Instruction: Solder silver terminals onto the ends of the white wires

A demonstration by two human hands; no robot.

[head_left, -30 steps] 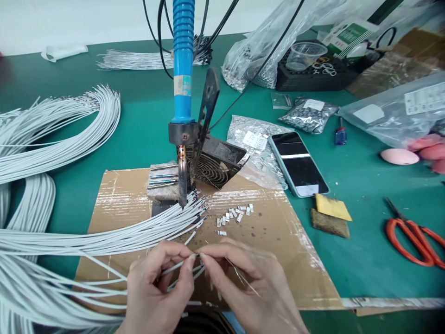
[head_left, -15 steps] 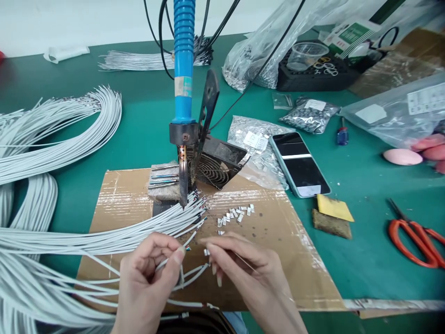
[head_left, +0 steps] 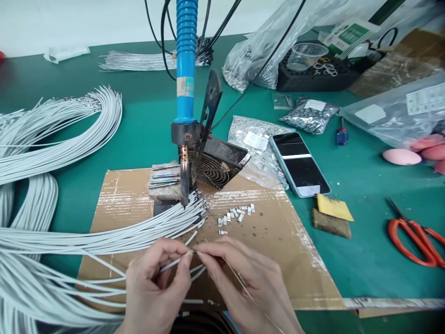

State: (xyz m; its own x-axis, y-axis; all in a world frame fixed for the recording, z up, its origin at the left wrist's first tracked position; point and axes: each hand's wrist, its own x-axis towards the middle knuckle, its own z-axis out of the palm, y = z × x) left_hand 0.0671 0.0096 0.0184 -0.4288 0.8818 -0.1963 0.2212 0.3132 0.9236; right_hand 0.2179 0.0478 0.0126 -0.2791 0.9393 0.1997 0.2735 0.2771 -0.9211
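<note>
My left hand [head_left: 158, 285] is closed in a pinch around a white cable [head_left: 169, 266], whose end lies at the thumb and fingertip. Against that end, my right hand [head_left: 245, 273] pinches with thumb and forefinger; the tips of both hands nearly touch. A thin solder wire [head_left: 251, 298] runs through my right hand and trails down toward the lower right. What sits between the right fingertips is too small to make out. Beyond the hands, a blue-handled soldering iron [head_left: 185, 93] hangs tip down over a bundle of white cables [head_left: 139, 241]. Small metal connectors [head_left: 233, 213] lie on the cardboard [head_left: 278, 260].
Behind the iron stands a small black fan [head_left: 215, 167]. To the right are a phone [head_left: 301, 164], a yellow sponge [head_left: 334, 207], orange-handled scissors [head_left: 415, 239] and a small screwdriver [head_left: 342, 134]. Looped white cables [head_left: 107, 125] cover the left side. Plastic bags [head_left: 257, 139] lie farther back.
My hands have come together, the right fingertips meeting the cable end at the left fingertips. The small metal piece seen by the right fingers is now hidden.
</note>
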